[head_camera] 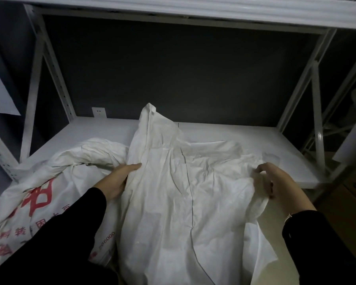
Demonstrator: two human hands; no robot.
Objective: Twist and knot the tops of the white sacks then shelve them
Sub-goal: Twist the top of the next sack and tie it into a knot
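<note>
Partly shelved sack [173, 192], right hand [275, 182] gripping edge

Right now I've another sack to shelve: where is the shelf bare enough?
Bare: the right end of the shelf board, between the plain sack and the right upright; also the back-left corner behind the printed sack. Crowded: front left and middle, under both sacks.

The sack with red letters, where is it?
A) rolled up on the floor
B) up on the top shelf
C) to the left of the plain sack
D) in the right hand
C: the sack with red letters lies left of the plain sack, its top resting on the shelf.
</note>
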